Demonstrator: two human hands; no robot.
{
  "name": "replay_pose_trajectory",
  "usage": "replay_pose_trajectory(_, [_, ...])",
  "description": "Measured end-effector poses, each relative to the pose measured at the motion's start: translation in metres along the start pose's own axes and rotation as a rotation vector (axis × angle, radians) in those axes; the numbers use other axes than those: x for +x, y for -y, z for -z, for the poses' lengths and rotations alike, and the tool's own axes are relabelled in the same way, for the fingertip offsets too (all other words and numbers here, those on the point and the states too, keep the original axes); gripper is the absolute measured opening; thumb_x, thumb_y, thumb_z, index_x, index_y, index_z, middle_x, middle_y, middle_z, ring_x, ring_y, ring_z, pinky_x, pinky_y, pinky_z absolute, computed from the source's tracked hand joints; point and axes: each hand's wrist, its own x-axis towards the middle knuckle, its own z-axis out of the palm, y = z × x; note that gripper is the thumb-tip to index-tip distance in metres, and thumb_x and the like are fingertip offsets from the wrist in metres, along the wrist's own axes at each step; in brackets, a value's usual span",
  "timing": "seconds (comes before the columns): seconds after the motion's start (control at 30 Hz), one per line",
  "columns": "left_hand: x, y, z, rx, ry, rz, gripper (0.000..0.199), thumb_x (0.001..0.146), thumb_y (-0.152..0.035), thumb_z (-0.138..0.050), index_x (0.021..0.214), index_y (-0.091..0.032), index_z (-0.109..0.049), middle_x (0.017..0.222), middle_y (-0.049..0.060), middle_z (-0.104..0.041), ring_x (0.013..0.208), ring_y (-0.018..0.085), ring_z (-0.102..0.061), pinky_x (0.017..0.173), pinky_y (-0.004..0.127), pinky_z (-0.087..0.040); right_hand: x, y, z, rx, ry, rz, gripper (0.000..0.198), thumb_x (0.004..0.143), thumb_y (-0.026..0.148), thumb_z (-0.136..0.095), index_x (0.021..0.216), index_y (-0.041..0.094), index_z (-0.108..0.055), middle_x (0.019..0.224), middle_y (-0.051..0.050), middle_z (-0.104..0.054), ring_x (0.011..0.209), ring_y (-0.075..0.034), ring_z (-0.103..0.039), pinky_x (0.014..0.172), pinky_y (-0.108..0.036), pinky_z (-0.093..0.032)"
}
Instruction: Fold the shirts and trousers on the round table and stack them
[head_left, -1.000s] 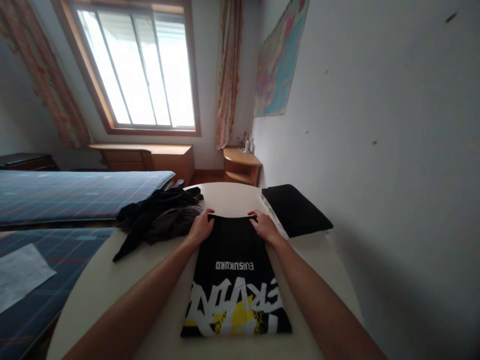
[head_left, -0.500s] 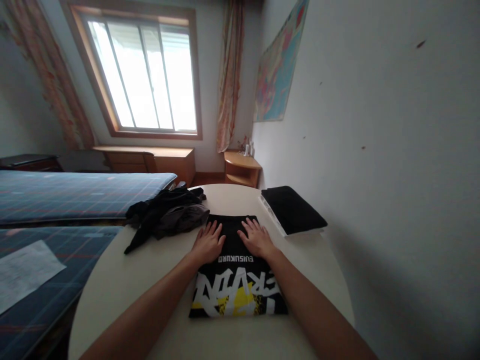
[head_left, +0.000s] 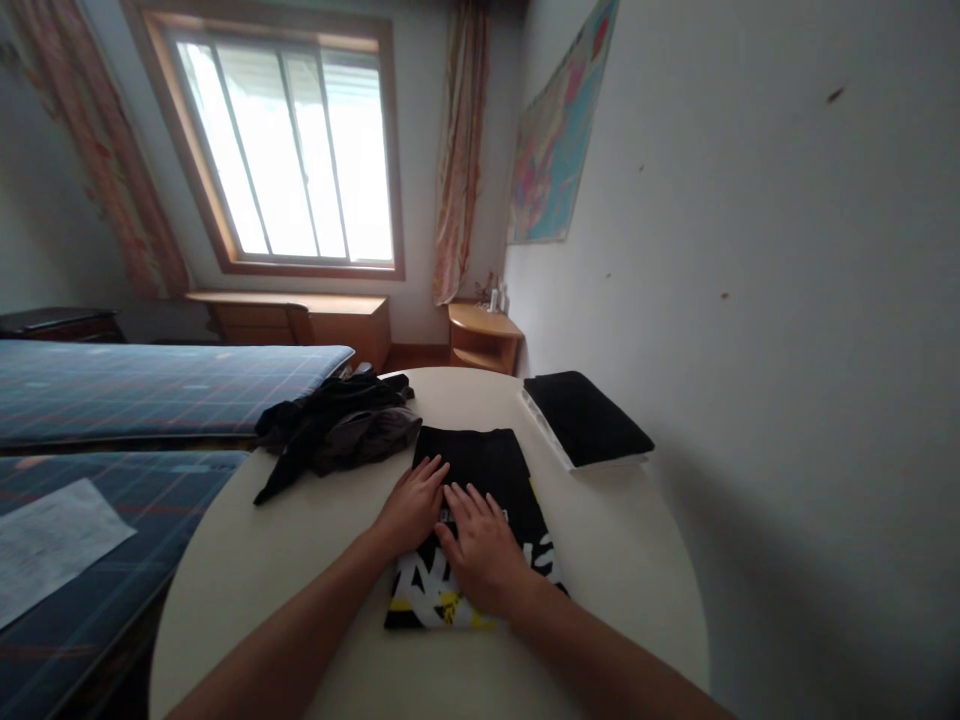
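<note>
A folded black T-shirt [head_left: 480, 455] with white lettering and yellow print lies flat on the round cream table [head_left: 600, 590]. My left hand [head_left: 414, 503] rests on its left edge, palm down with fingers stretched out. Over the middle of the shirt lies my right hand [head_left: 480, 545], also flat and spread, its fingertips close to the left hand and covering part of the lettering. Neither hand grips the cloth.
Crumpled dark clothing [head_left: 341, 425] lies at the table's back left. A folded black and white stack of cloth [head_left: 589, 420] sits at the back right, near the wall [head_left: 787, 400]. Left of the table are plaid mattresses [head_left: 172, 390], one bearing a paper sheet [head_left: 64, 535].
My right hand has moved left and nearer to me, from the shirt's upper right to its middle. My left hand has shifted slightly toward me. The shirt stays nearly in place.
</note>
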Motion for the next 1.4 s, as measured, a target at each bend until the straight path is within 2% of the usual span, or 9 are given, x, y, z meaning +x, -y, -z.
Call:
replay_pose_trajectory(0.17, [-0.001,-0.011,0.014,0.059,-0.011,0.105,0.045,0.096,-0.018,-0.039,0.137,-0.013,-0.056,0.148,0.014,-0.050,0.141,0.030,-0.040,0.115,0.051,-0.035,-0.021,-0.021,0.010,-0.014,0.052,0.022,0.059,0.100,0.054,-0.033,0.151,0.025,-0.041,0.160,-0.004,-0.033,0.149,-0.025,-0.023,0.122,-0.049,-0.012])
replay_pose_trajectory(0.33, [-0.019,-0.051,0.017,0.031,-0.041,0.012,0.047,0.099,-0.029,-0.039,0.143,-0.016,-0.050,0.156,0.010,-0.038,0.147,0.027,-0.031,0.119,0.047,-0.030,-0.019,-0.033,0.010,-0.013,-0.031,-0.038,0.050,0.100,0.031,-0.032,0.146,0.017,-0.047,0.154,-0.006,-0.043,0.145,-0.023,-0.031,0.121,-0.042,-0.018])
replay_pose_trajectory(0.53, [-0.031,-0.081,0.010,0.033,0.114,0.020,0.064,0.097,-0.046,-0.040,0.154,-0.017,-0.034,0.160,0.011,-0.030,0.149,0.032,-0.022,0.121,0.054,-0.020,0.016,-0.050,0.027,0.030,-0.075,-0.118,0.037,0.091,0.012,-0.035,0.109,0.016,-0.066,0.110,-0.009,-0.070,0.106,-0.019,-0.061,0.098,-0.030,-0.043])
replay_pose_trajectory(0.63, [-0.030,-0.082,0.013,0.041,0.128,0.067,0.063,0.095,-0.056,-0.040,0.151,-0.024,-0.042,0.161,0.008,-0.028,0.150,0.037,-0.016,0.120,0.058,-0.016,0.043,-0.057,0.033,-0.016,-0.111,-0.122,0.036,0.097,0.022,-0.035,0.117,0.015,-0.065,0.120,-0.011,-0.068,0.114,-0.020,-0.059,0.102,-0.032,-0.040])
replay_pose_trajectory(0.73, [-0.028,-0.079,0.015,0.055,0.109,0.146,0.065,0.095,-0.059,-0.039,0.151,-0.027,-0.042,0.162,0.007,-0.027,0.150,0.040,-0.012,0.119,0.061,-0.015,0.061,-0.067,0.028,-0.068,-0.103,-0.091,0.046,0.100,0.037,-0.038,0.140,0.019,-0.053,0.150,-0.009,-0.048,0.141,-0.024,-0.037,0.118,-0.041,-0.023])
replay_pose_trajectory(0.87, [-0.019,-0.063,0.014,0.094,0.111,0.248,0.061,0.097,-0.054,-0.037,0.151,-0.026,-0.042,0.161,0.009,-0.029,0.149,0.038,-0.018,0.118,0.058,-0.018,0.070,-0.089,0.021,-0.064,0.011,-0.231,0.056,0.100,0.052,-0.034,0.149,0.026,-0.043,0.161,-0.003,-0.030,0.150,-0.026,-0.019,0.120,-0.050,-0.013])
replay_pose_trajectory(1.07, [-0.003,-0.019,0.012,0.096,0.096,0.409,0.060,0.099,-0.049,-0.037,0.150,-0.018,-0.042,0.160,0.015,-0.028,0.149,0.031,-0.023,0.119,0.049,-0.022,0.065,-0.114,0.023,-0.084,-0.033,-0.435,0.064,0.098,0.057,-0.035,0.154,0.025,-0.035,0.163,-0.008,-0.025,0.150,-0.028,-0.020,0.120,-0.047,-0.014])
replay_pose_trajectory(1.2, [0.001,-0.007,0.011,0.068,0.057,0.418,0.058,0.097,-0.045,-0.043,0.146,-0.015,-0.046,0.158,0.017,-0.034,0.148,0.030,-0.026,0.119,0.047,-0.023,0.061,-0.114,0.024,-0.071,-0.044,-0.406,0.063,0.098,0.055,-0.037,0.152,0.024,-0.037,0.160,-0.010,-0.031,0.149,-0.027,-0.022,0.120,-0.046,-0.015])
replay_pose_trajectory(1.4, [0.004,0.012,0.015,-0.010,-0.114,0.270,0.043,0.092,-0.027,-0.049,0.129,-0.011,-0.061,0.134,0.014,-0.062,0.124,0.027,-0.056,0.111,0.039,-0.039,0.044,-0.101,0.040,-0.117,-0.113,-0.311,0.054,0.095,0.046,-0.050,0.142,0.020,-0.053,0.157,-0.015,-0.036,0.145,-0.032,-0.030,0.116,-0.051,-0.021])
